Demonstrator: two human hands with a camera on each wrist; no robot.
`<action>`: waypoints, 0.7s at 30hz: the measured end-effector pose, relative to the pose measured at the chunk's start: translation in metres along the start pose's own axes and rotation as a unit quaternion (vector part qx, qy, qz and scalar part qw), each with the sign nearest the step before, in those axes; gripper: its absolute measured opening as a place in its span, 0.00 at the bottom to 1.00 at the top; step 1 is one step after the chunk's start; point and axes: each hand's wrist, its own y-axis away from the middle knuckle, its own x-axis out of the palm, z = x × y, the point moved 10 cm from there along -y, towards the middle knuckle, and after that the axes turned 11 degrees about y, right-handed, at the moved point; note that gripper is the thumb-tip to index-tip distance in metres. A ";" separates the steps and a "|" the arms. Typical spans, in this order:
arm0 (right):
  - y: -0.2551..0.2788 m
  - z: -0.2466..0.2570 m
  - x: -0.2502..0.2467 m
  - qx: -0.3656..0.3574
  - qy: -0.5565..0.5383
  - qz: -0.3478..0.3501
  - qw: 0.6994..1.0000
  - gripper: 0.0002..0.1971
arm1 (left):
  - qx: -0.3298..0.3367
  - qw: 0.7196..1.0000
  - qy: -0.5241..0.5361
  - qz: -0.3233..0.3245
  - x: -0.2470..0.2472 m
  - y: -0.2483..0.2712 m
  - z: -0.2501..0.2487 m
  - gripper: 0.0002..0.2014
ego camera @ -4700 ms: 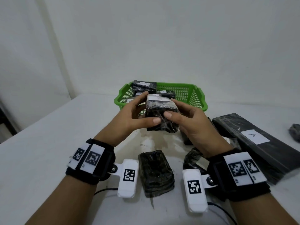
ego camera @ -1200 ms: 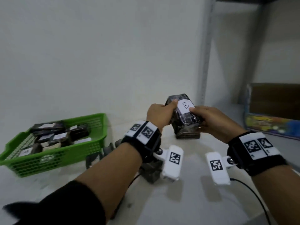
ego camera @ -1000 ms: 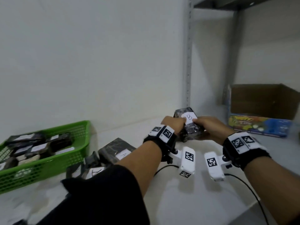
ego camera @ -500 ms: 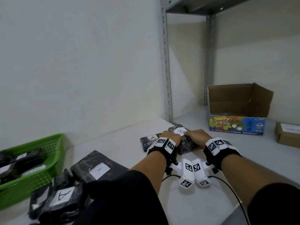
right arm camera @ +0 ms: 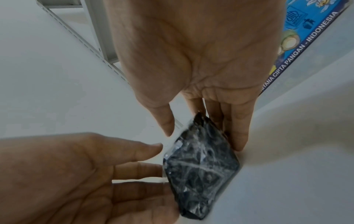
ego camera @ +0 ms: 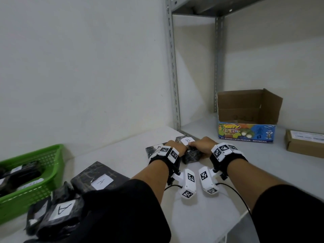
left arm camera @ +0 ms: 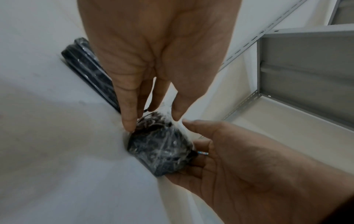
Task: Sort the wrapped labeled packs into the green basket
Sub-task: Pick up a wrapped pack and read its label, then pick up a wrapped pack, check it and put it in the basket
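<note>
Both hands, the left hand (ego camera: 175,147) and right hand (ego camera: 203,146), clasp the B-labelled pack (ego camera: 190,151) from either side, set down on the desk (ego camera: 201,214) well apart from the green basket (ego camera: 35,174); this looks like setting a non-matching pack aside, so next comes letting go and reaching back for an A-labelled pack (ego camera: 59,214)

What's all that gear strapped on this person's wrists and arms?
Each wrist wears a black band: the left wristband and right wristband carry white tags printed with black square codes. A white camera pod, also code-marked, hangs under each, trailing a thin black cable. Black sleeves cover the upper arms.
</note>
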 end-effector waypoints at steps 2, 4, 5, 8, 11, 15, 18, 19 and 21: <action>0.007 0.001 -0.005 0.001 0.012 -0.005 1.000 0.31 | 0.005 0.999 -0.031 0.015 -0.001 0.010 -0.007 0.20; 0.020 0.007 -0.015 -0.009 0.051 -0.017 0.999 0.29 | 0.011 1.000 -0.016 0.009 -0.014 0.018 -0.014 0.17; 0.028 0.012 -0.021 -0.018 0.078 -0.027 0.996 0.30 | 0.012 1.000 0.000 0.013 -0.022 0.028 -0.018 0.15; 0.058 0.037 -0.036 -0.061 0.127 -0.072 0.987 0.33 | 0.066 0.996 -0.051 0.025 -0.055 0.061 -0.042 0.11; 0.095 0.074 -0.030 -0.125 0.107 -0.080 0.983 0.38 | 0.104 0.980 -0.171 0.025 -0.101 0.101 -0.054 0.14; 0.150 0.134 0.005 -0.216 0.077 -0.061 0.971 0.40 | 0.089 0.962 -0.258 0.006 -0.175 0.145 -0.035 0.19; 0.199 0.181 0.047 -0.279 0.076 -0.024 0.957 0.43 | 0.085 0.953 -0.291 -0.011 -0.227 0.185 -0.019 0.31; 0.216 0.195 0.062 -0.299 0.084 -0.011 0.950 0.44 | 0.087 0.948 -0.306 -0.018 -0.244 0.197 -0.015 0.31; 0.251 0.218 0.095 -0.338 0.093 0.025 0.936 0.45 | 0.092 0.935 -0.342 -0.036 -0.274 0.220 -0.004 0.31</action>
